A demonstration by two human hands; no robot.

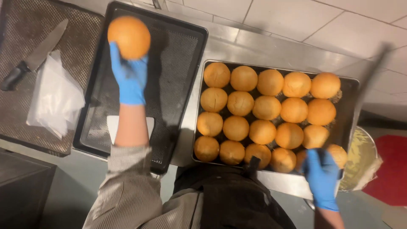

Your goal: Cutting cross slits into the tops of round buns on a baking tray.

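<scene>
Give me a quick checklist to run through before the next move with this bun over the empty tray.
1. Left hand has the bun held firmly: ok, the gloved fingers are under it, though the bun is blurred.
2. Dark mesh tray has bare space below the bun: ok.
3. Right hand is on the near corner of the tray of buns: ok, it rests at the buns there.
4. Both hands are gloved: ok, blue gloves on each.
5. Knife is away from the hands: ok, it lies on the far left mat.
6. What the right hand is gripping: cannot tell.
</scene>
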